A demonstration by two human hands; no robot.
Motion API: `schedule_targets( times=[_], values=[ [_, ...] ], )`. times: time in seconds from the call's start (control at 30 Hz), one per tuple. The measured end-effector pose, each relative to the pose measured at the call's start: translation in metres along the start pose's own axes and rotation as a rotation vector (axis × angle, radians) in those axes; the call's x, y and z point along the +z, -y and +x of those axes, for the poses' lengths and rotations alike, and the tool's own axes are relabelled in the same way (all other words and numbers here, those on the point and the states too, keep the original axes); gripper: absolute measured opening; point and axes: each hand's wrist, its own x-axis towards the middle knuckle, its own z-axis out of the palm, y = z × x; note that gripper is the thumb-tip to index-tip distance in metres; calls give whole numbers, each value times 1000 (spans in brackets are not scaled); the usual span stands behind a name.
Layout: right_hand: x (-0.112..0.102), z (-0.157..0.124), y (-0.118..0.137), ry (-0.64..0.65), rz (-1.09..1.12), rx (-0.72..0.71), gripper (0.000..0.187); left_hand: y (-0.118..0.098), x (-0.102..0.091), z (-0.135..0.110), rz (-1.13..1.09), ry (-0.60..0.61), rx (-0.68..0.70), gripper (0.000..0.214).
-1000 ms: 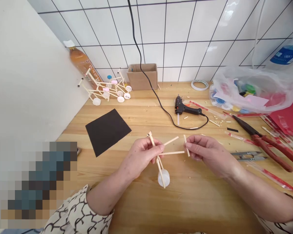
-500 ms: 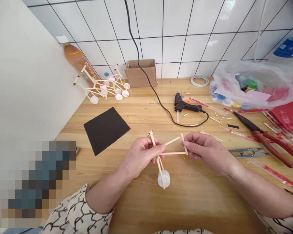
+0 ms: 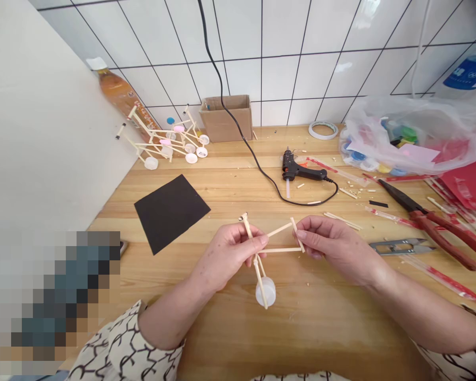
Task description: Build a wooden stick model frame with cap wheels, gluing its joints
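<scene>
My left hand (image 3: 240,246) pinches a small bicycle model (image 3: 261,272) made of thin wooden sticks, around the joint below its handlebar. A white bottle-cap wheel (image 3: 266,291) sits between the two fork sticks at its lower end. Two longer sticks run from the joint toward my right hand (image 3: 321,235). Between its thumb and fingers, that hand grips a short wooden stick (image 3: 297,234) held crosswise at the far ends of those two sticks. The short stick meets both ends; whether it is glued there I cannot tell.
Behind lie a black glue gun (image 3: 301,168), its cord, and a tape roll (image 3: 323,130). Red-handled pliers (image 3: 440,222), thread snips (image 3: 402,246) and a bag of caps (image 3: 412,137) are right. A black card (image 3: 172,214), finished stick bicycles (image 3: 166,140) and a cardboard box (image 3: 227,119) stand left.
The short stick in my right hand has shifted slightly left, closing the small gap to the upper long stick's end. My left hand keeps its hold.
</scene>
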Motion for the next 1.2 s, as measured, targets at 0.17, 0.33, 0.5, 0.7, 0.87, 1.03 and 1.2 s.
schedule_targets(
  times=[0.17, 0.33, 0.5, 0.7, 0.87, 1.03, 1.2],
  values=[
    [1, 0, 0, -2, -1, -1, 27, 1, -1, 1, 5, 11, 12, 19],
    [1, 0, 0, 2, -1, -3, 27, 0, 0, 1, 6, 12, 10, 19],
    [1, 1, -1, 1, 3, -4, 28, 2, -1, 1, 4, 2, 14, 19],
    [1, 1, -2, 4, 20, -3, 27, 1, 0, 1, -3, 4, 3, 19],
    [2, 1, 0, 0, 7, -7, 29, 1, 0, 1, -9, -1, -13, 20],
    [2, 1, 0, 0, -3, -11, 29, 1, 0, 0, 6, 1, -7, 20],
    [1, 2, -1, -1, -8, -16, 29, -1, 1, 1, 3, -7, -14, 20]
  ],
)
